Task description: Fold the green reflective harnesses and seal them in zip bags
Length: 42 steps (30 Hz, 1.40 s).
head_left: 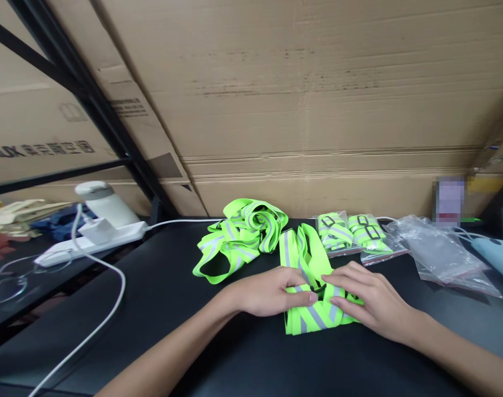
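A neon-green reflective strap vest (307, 259) with grey stripes lies partly folded on the black table (172, 331). My left hand (272, 291) presses on its left side, fingers curled over the fold. My right hand (367, 300) lies flat on its right side, fingertips meeting the left hand at a small black buckle. Both hands hold the folded strap down against the table.
A loose heap of the same green straps (241, 237) lies behind to the left. Two bagged straps (353, 231) and empty clear bags (445, 251) sit to the right. A white power strip (96, 237) with a cable is at the left. A cardboard wall (309, 99) stands behind.
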Each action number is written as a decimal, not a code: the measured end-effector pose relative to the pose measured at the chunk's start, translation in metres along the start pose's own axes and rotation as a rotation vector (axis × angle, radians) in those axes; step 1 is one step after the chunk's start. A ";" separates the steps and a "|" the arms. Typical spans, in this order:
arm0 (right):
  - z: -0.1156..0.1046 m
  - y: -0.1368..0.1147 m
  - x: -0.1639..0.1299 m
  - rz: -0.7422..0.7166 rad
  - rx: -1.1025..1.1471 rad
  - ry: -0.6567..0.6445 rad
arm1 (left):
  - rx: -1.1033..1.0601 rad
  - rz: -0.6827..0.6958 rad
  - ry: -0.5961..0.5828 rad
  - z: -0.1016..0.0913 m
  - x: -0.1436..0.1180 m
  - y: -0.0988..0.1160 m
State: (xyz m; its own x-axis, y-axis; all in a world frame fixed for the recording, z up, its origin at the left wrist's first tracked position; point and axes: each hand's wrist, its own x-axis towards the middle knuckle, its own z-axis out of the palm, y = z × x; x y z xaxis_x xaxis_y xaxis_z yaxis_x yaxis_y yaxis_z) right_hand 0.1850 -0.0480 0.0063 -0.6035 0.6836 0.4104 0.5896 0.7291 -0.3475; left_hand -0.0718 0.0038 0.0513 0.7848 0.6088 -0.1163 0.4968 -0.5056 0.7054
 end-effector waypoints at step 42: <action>-0.006 0.011 0.007 0.175 0.252 -0.055 | 0.325 0.153 0.184 0.003 -0.004 0.004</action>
State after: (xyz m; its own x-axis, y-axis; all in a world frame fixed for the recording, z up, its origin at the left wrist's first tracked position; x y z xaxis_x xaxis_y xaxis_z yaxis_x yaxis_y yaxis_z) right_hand 0.1906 -0.0358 0.0102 -0.5372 0.7950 0.2819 0.5395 0.5807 -0.6097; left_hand -0.0716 -0.0030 0.0525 0.7939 0.5960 0.1206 0.4939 -0.7477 0.4439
